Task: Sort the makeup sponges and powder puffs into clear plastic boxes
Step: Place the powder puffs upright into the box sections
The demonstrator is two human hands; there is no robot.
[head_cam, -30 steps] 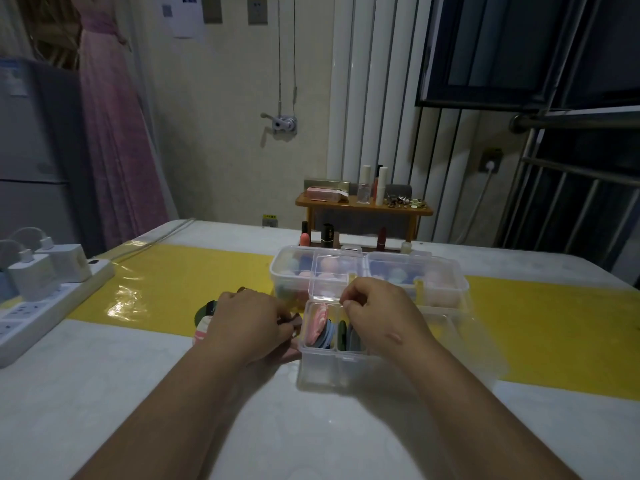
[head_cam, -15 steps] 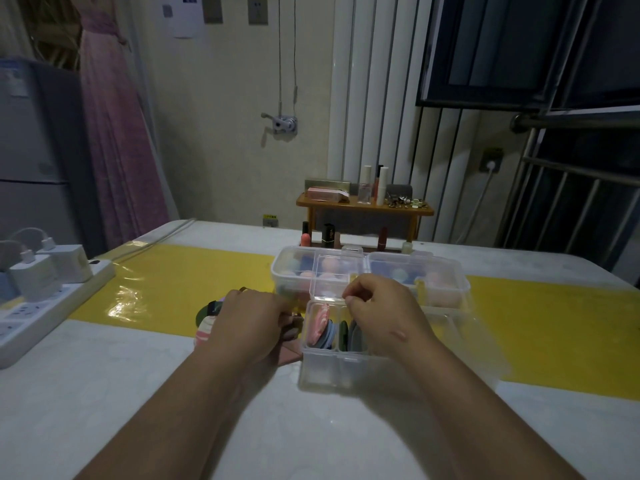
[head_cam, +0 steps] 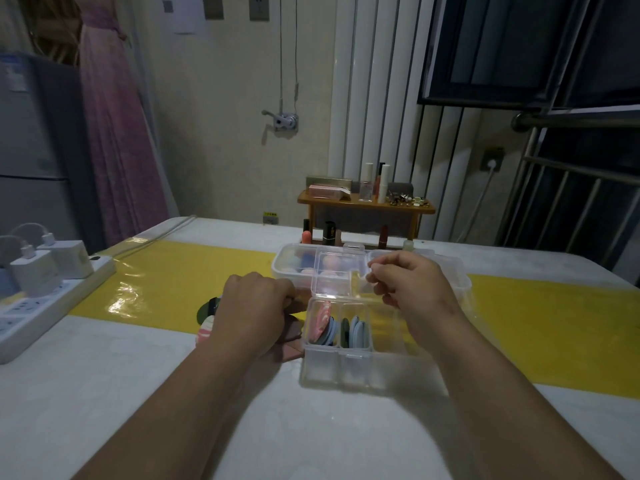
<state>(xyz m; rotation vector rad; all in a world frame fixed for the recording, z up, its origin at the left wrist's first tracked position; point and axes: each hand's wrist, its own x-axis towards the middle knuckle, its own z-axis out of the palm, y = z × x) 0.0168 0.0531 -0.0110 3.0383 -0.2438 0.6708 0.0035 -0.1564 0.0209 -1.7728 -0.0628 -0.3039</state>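
Observation:
A small clear plastic box (head_cam: 337,370) stands near me, divided into compartments. Pink and blue powder puffs (head_cam: 323,322) stand on edge in its left compartment, with dark green and blue ones (head_cam: 356,332) beside them. Its clear lid (head_cam: 330,271) is tilted up. My right hand (head_cam: 407,289) pinches the lid's right edge. Knuckles up, my left hand (head_cam: 254,306) sits just left of the box with fingers curled over loose puffs (head_cam: 291,351); what it holds is hidden. Behind stands a longer clear box (head_cam: 289,268) with pastel sponges inside.
A dark green puff (head_cam: 206,308) and a pink-white one (head_cam: 207,331) lie left of my left hand on the yellow runner (head_cam: 180,275). A white power strip with chargers (head_cam: 45,292) lies at the left edge. Lipsticks (head_cam: 329,233) and a small wooden shelf (head_cam: 365,206) stand behind.
My right hand has risen and drawn back to the right, bringing the clear lid up from the near box. My left hand has stayed put.

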